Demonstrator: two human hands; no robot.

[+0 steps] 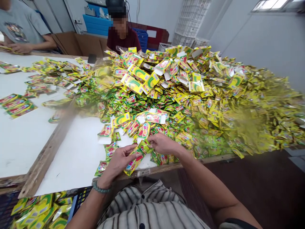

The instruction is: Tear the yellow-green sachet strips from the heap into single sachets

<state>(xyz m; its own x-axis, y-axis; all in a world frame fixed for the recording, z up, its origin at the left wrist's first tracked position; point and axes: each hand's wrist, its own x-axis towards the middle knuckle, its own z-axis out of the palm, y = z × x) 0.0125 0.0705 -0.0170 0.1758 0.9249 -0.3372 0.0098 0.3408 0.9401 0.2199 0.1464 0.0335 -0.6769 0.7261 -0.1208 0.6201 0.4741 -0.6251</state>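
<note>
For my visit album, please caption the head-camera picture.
Left hand holding a bright carton, right hand at its upper end, before a heap of packets and cartons on a white table.

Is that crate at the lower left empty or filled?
Filled, at least partly: yellow-and-green packs lie heaped inside the blue crate. How deep they go is hidden.

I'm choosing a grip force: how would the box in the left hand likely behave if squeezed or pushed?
The box in the left hand is probably light and easily creased, since similar boxes show thin white card flaps. It would likely hold its shape under a gentle grip, its panels looking flat. Being flat-sided, it should slide rather than roll.
</note>
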